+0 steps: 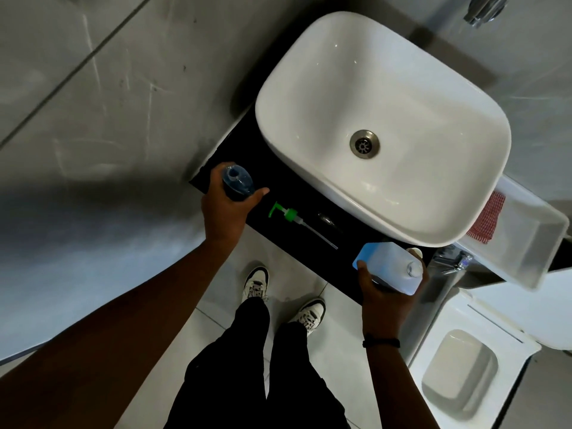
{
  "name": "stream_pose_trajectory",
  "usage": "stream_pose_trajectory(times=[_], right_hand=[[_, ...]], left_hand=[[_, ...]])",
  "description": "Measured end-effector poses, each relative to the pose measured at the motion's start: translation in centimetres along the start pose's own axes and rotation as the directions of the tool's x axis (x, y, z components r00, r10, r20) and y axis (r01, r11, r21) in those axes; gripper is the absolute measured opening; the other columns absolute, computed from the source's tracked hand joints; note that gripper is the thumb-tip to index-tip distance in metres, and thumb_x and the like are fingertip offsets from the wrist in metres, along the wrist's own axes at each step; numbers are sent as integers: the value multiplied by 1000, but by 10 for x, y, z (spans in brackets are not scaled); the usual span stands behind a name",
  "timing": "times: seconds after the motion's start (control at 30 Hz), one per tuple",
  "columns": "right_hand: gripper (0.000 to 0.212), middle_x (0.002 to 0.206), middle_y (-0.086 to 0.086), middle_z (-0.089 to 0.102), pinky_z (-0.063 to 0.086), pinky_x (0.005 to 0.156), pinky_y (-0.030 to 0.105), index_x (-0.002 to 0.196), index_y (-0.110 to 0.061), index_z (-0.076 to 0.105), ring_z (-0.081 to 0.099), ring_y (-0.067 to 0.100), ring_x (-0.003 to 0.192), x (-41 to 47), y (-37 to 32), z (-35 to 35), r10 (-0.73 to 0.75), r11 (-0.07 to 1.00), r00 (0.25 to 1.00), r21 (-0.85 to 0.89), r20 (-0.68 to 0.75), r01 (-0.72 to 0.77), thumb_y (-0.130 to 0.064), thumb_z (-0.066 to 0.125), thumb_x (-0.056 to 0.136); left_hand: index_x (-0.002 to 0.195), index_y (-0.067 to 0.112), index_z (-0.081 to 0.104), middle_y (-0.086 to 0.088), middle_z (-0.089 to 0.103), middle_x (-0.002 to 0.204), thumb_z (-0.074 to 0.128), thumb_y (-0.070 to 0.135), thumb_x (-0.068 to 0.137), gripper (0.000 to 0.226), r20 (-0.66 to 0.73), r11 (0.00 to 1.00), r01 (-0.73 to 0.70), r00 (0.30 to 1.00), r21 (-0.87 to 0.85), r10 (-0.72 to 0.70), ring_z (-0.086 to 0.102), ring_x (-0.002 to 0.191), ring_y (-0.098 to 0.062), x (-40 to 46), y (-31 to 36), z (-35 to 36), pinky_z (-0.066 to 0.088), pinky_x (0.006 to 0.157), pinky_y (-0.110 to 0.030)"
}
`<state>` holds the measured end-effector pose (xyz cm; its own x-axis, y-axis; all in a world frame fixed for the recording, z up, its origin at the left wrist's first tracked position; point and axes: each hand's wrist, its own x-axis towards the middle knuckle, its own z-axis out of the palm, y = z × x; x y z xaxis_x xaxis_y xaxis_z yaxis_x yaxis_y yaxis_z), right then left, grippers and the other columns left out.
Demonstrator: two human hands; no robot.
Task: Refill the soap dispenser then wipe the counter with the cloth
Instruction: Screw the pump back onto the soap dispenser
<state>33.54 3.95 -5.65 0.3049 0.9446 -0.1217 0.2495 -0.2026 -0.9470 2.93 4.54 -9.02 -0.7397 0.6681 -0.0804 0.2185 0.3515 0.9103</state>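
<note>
green pump (289, 214), white sink (383, 125), black counter (297, 196) (red-checked cloth (487, 221))

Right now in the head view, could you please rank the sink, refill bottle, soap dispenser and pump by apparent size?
1. Sink
2. Refill bottle
3. Soap dispenser and pump: look alike, the pump longer but thinner.

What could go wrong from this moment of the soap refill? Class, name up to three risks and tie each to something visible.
1. The dispenser bottle has a narrow open neck; the refill bottle in the right hand is far from it, so pouring may spill on the black counter.
2. The green pump lies loose near the counter edge; an arm could knock it off.
3. The left hand holds the dispenser at the counter's end, where it could tip.
</note>
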Motion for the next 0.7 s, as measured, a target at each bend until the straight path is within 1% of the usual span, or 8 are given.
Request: stream_pose_trajectory(times=[0.1,0.17,0.27,0.37,0.43,0.53,0.6,0.7], right_hand=[[95,138,-18,56,52,104,20,150,-19,42,55,2,131,1,9,-7,38,996,999,-80,33,-35,-8,94,71],[92,141,-3,60,53,105,26,149,-15,45,60,11,130,-6,8,-9,117,991,992,-70,46,-114,-13,95,71],[71,116,10,67,55,79,18,119,0,53,64,17,94,-35,12,-18,246,958,969,-141,-34,-248,-33,94,72],[41,107,13,66,48,68,23,112,-20,59,61,25,83,-68,2,-1,284,913,956,-281,-78,-295,-30,86,83],[34,112,3,64,50,71,24,111,-36,58,64,20,91,-73,-15,29,208,926,966,-348,154,-144,-27,81,88],[43,129,0,55,57,91,28,130,-27,60,63,14,111,-51,-35,86,65,877,880,-447,471,174,-25,77,91],[51,139,7,49,52,107,40,139,-23,56,55,25,127,-26,-44,120,-6,772,832,-526,555,357,-23,76,92],[59,145,18,45,44,112,48,145,-17,52,46,39,133,3,-49,153,50,617,768,-624,639,479,-22,76,92]], left_hand=[[145,16,58,6,67,134,101,40,71,89,18,999,18,1000,-33,-18,63,119,1,0,-1,0,54,93,-7],[153,19,51,7,63,139,102,43,69,101,42,998,33,999,-49,-31,57,124,6,0,0,-1,50,94,-2],[161,21,44,0,60,153,102,44,67,112,77,997,29,997,-71,-23,57,135,-3,-1,0,-7,49,103,-5],[162,26,43,2,58,157,97,53,69,111,87,995,5,996,-99,3,55,142,-6,0,2,-16,45,109,-7],[161,27,46,5,59,156,93,60,70,108,84,995,-19,996,-102,28,55,143,-6,-1,5,-20,44,112,-8],[159,23,51,12,58,152,91,59,76,99,70,995,-63,995,-83,69,55,143,-3,-3,4,-22,48,117,-20],[158,27,53,18,58,150,93,53,78,94,75,996,-49,996,-71,54,56,141,1,-2,3,-21,51,117,-28],[154,32,57,31,59,142,96,49,77,88,72,996,-4,997,-89,10,56,135,12,-1,2,-20,53,114,-25]])
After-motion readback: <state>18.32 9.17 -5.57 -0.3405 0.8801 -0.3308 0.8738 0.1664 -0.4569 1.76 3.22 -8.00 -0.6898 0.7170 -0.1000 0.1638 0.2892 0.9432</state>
